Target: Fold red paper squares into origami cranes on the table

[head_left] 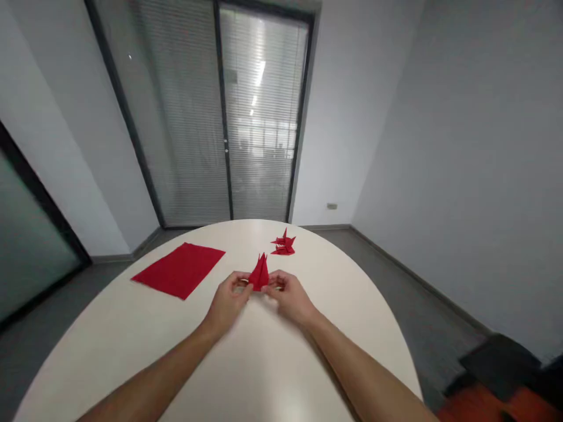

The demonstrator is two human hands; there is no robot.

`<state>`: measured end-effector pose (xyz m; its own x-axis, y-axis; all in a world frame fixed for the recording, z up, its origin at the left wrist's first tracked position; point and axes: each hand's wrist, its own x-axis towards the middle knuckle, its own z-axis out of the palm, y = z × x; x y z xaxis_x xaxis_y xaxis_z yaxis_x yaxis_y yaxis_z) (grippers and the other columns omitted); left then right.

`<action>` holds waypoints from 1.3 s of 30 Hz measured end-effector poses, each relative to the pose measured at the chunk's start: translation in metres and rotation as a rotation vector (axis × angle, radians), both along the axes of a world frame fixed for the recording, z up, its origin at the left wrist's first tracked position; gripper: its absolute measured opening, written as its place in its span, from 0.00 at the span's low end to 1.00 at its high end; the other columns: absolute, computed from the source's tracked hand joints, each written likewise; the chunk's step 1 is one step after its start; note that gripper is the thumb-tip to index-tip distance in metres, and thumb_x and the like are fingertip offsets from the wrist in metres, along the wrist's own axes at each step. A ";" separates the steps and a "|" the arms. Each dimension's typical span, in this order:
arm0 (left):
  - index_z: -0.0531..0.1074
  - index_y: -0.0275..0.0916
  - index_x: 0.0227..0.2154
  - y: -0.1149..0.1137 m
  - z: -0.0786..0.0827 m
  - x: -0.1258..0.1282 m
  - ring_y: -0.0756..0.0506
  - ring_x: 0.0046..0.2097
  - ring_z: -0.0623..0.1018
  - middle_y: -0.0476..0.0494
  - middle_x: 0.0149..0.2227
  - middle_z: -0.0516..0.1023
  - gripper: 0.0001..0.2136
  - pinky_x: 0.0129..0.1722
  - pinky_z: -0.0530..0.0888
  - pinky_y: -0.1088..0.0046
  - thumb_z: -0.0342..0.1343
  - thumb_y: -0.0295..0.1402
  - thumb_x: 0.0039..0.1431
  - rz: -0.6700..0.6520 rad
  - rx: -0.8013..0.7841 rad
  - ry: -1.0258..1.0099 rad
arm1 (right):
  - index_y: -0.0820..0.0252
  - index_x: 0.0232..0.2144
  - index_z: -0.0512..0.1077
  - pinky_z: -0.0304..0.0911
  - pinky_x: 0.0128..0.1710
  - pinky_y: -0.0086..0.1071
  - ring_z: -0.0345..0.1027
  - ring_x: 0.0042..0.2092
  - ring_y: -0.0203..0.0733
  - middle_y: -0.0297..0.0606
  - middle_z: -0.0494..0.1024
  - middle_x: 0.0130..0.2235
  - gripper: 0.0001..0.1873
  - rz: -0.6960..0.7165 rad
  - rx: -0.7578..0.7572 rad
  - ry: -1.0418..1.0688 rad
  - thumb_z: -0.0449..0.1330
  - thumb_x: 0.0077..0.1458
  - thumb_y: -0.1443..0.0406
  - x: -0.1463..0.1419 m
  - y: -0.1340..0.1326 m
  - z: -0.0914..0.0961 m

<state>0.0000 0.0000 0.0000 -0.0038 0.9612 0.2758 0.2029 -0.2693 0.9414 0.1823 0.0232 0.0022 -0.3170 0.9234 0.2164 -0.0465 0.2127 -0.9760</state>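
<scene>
A small folded piece of red origami paper [259, 274] points away from me, its narrow tips split at the far end. My left hand [229, 296] pinches its lower left corner between thumb and fingers. On the other side, my right hand [288, 294] grips the lower right corner in the same way. Just beyond the right hand lie finished-looking red origami figures [284, 245] with pointed ends, close together; I cannot tell exactly how many.
A flat stack or sheet of red square paper [180, 271] lies to the left on the round white table [264, 363]. Past the far edge stands a glass partition with blinds [264, 117]. A dark and orange object [497, 369], blurred, is at the lower right.
</scene>
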 end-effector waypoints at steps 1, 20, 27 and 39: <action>0.70 0.37 0.39 0.000 0.000 0.001 0.45 0.36 0.78 0.42 0.36 0.78 0.13 0.32 0.72 0.71 0.58 0.40 0.55 0.019 0.003 -0.024 | 0.60 0.35 0.71 0.61 0.35 0.32 0.69 0.33 0.37 0.35 0.78 0.33 0.16 0.005 -0.013 0.031 0.70 0.45 0.61 0.000 0.000 -0.001; 0.73 0.37 0.32 0.008 -0.008 -0.015 0.48 0.26 0.73 0.48 0.26 0.77 0.13 0.27 0.69 0.73 0.59 0.43 0.54 -0.034 -0.046 0.018 | 0.62 0.31 0.75 0.58 0.32 0.31 0.64 0.28 0.35 0.34 0.77 0.29 0.17 0.093 -0.035 -0.032 0.68 0.49 0.54 -0.008 0.011 -0.011; 0.72 0.37 0.34 0.009 -0.011 -0.013 0.49 0.25 0.73 0.48 0.25 0.77 0.13 0.25 0.69 0.74 0.60 0.42 0.53 -0.038 -0.068 -0.003 | 0.63 0.32 0.74 0.54 0.28 0.29 0.61 0.25 0.32 0.32 0.74 0.24 0.18 0.102 -0.058 -0.046 0.67 0.51 0.53 -0.007 0.009 -0.011; 0.68 0.39 0.37 0.011 -0.011 -0.012 0.50 0.23 0.73 0.52 0.24 0.75 0.16 0.23 0.69 0.76 0.62 0.42 0.50 -0.064 -0.102 -0.097 | 0.54 0.40 0.62 0.62 0.28 0.29 0.64 0.24 0.33 0.26 0.76 0.26 0.22 0.104 -0.106 0.033 0.67 0.50 0.54 -0.007 0.010 -0.011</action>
<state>-0.0118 0.0107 -0.0108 0.0368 0.9833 0.1782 0.0946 -0.1809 0.9789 0.1757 0.0334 -0.0090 -0.4069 0.9040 0.1311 -0.0954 0.1007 -0.9903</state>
